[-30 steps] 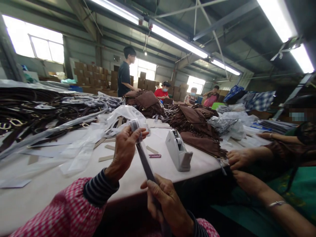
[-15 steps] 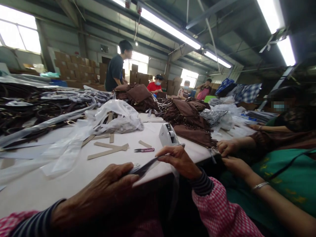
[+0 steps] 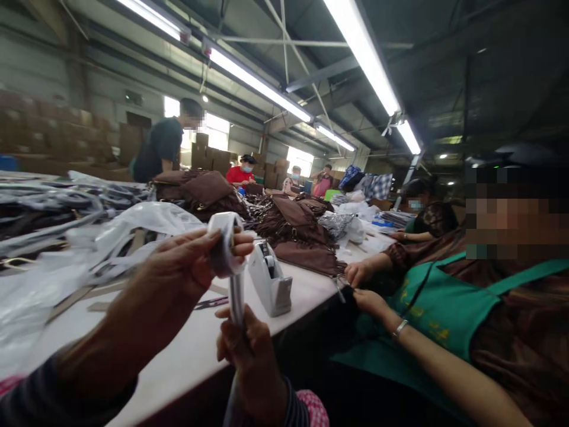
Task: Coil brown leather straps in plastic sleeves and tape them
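My left hand (image 3: 171, 273) is closed around the upper loop of a plastic-wrapped strap (image 3: 225, 261), lifted above the table's near edge. The strap looks dark under a shiny clear cover and is blurred by motion. Below it, my right hand (image 3: 251, 350) grips the strap's hanging part, its fingers closed round it. Just beyond my right hand stands a white tape dispenser (image 3: 271, 284). A pair of thread snips (image 3: 208, 303) lies on the table behind my hands, partly hidden.
Brown fringed bags (image 3: 288, 222) are heaped past the dispenser. Clear plastic sleeves (image 3: 57, 296) and wrapped straps (image 3: 48, 198) lie to the left, with cardboard strips (image 3: 66, 305). At right, a co-worker in a green apron (image 3: 438, 302) handles something at the table edge.
My view has swung right. Both hands have shifted: my left hand has risen with the strap, now bent into a loop, and my right hand has dropped below it.
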`<state>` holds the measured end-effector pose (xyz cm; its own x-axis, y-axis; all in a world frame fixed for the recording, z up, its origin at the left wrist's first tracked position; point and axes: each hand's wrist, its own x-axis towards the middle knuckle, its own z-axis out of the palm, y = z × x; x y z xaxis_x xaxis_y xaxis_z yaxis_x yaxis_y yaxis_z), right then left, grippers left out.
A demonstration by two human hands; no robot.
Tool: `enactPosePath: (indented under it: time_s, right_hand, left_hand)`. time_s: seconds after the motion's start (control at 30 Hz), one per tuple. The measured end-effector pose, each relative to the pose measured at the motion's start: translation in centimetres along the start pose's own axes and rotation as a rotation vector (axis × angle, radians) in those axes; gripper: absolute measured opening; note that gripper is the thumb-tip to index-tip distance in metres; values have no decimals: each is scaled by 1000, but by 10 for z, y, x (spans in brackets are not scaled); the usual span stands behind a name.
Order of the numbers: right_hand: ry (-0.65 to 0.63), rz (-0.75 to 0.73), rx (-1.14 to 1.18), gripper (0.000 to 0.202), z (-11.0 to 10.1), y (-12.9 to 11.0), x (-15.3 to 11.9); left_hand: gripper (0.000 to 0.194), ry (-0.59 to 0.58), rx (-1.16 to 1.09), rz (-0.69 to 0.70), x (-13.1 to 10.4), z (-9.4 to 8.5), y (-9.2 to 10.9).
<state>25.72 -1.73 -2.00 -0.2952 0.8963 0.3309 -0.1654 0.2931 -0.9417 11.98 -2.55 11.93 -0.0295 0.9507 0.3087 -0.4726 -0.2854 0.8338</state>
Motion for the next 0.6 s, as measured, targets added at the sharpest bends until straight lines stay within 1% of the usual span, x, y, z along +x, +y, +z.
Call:
enactPosePath:
  time_s: [0.03, 0.1, 0.2, 0.27, 0.3, 0.33, 0.4, 0.43, 0.47, 0.5, 0.53, 0.6]
  right_hand:
    - [-73, 41, 63, 43, -2, -2, 2]
    - [-198, 155, 166, 39, -8, -5, 6]
    - [-310, 339, 356, 41, -13, -4, 14]
    - [-378, 392, 503, 48, -14, -2, 21]
    - [-413, 398, 548, 49, -15, -1, 24]
    - [-452, 403, 568, 48, -15, -1, 29]
    - [-519, 410, 559, 45, -19, -2, 39]
    - [-553, 419, 544, 44, -21, -3, 44]
    - [-583, 427, 522, 42, -24, -4, 50]
    - [-611, 435, 494, 41, -27, -6, 55]
    - [-633, 445, 464, 40, -30, -7, 60]
    - [-663, 474, 410, 37, -35, -9, 69]
  left_hand:
    - [26, -15, 82, 49, 0, 3, -1]
    - [28, -33, 267, 132, 0, 3, -8]
    - [21, -6, 594, 318, 4, -13, -19]
    - [11, -3, 843, 461, 11, -28, -23]
    - [7, -26, 968, 510, 15, -37, -23]
    - [6, -71, 1083, 529, 19, -46, -23]
    - [3, -212, 1257, 513, 25, -64, -22]
    - [4, -290, 1304, 495, 26, -73, -21]
    - [9, -358, 1324, 472, 26, -81, -21]
    - [14, -409, 1306, 458, 25, -89, -21]
    - [18, -435, 1256, 435, 22, -95, -21]
    - [25, -356, 1059, 355, 16, -106, -22]
